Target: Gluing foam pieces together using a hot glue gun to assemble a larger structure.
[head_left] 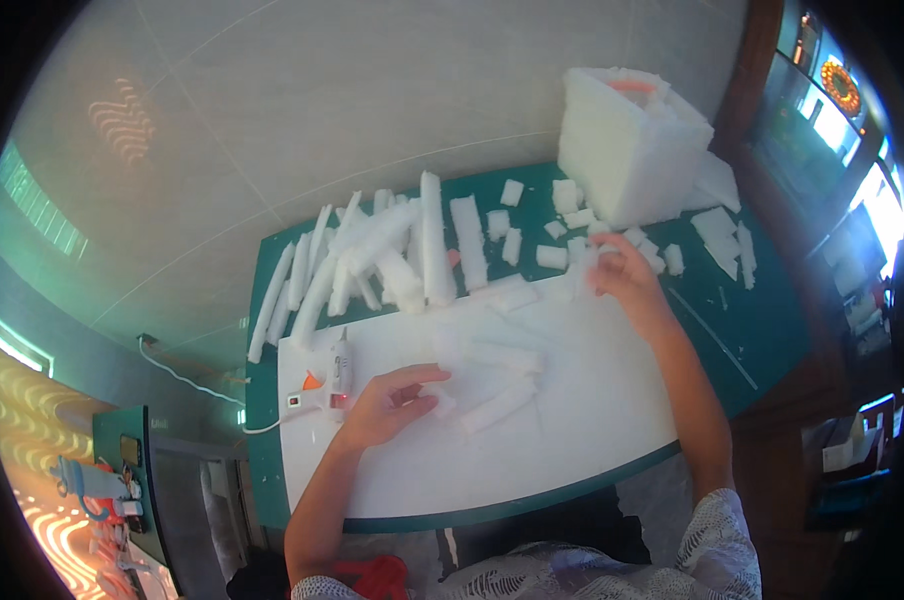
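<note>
My left hand is over the white board with curled fingers, and a small white foam piece is at its thumb and fingertips. White on white blurs that piece's outline. Farther right, my right hand reaches to the board's far edge, thumb and fingers around a blurred white foam block. Between the hands, white foam strips lie on the board at an angle to each other. A white glue gun with an orange trigger rests to the left of my left hand.
Long foam strips are heaped at the far left of the green table. Small foam blocks are scattered near my right hand. A large white foam box stands at the far right. A white cord runs off the left edge.
</note>
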